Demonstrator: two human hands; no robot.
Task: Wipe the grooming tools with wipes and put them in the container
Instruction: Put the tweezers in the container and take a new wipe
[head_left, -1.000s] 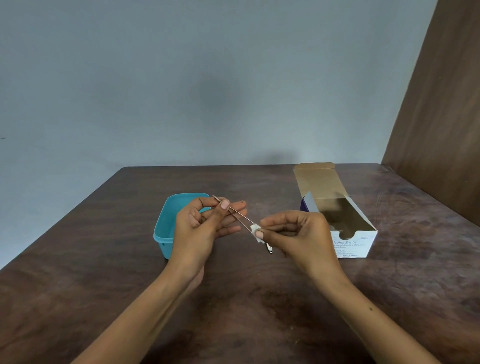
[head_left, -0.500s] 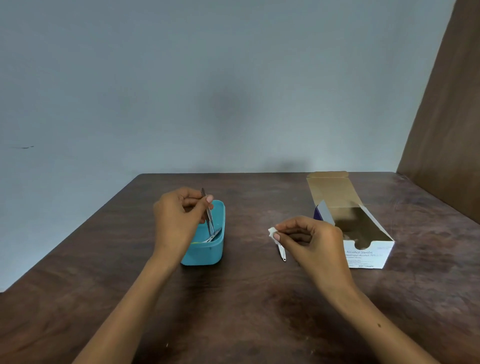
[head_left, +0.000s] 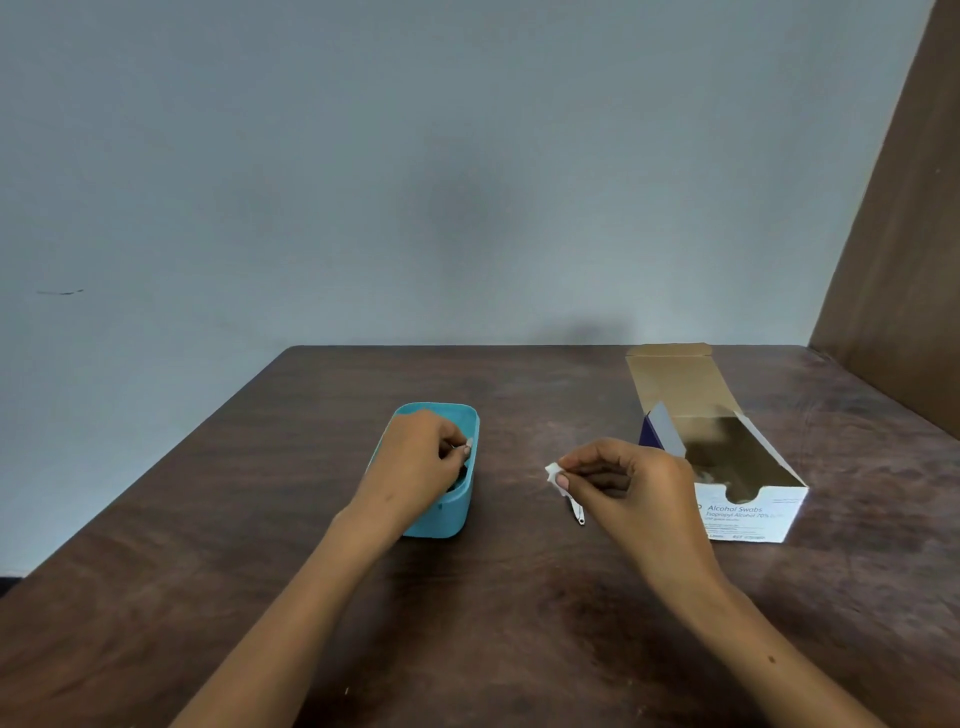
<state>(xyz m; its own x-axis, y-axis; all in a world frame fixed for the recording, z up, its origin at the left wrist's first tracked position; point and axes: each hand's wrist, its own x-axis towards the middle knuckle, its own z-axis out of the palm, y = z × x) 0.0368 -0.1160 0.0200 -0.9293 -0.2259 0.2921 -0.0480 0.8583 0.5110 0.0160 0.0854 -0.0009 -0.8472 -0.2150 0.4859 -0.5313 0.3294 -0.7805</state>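
Two hands: left hand (head_left: 415, 462) in container (head_left: 441, 519), right hand (head_left: 628, 483) pinches wipe (head_left: 553, 473).

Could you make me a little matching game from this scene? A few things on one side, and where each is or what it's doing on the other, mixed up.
Things:
1. left hand
2. right hand
3. teal container
4. swab box

States:
A. lid flap open, at the table's right
B. pinches a white wipe
C. reaches into the container
D. stands on the table, partly under a hand

Pairs: 1-C, 2-B, 3-D, 4-A
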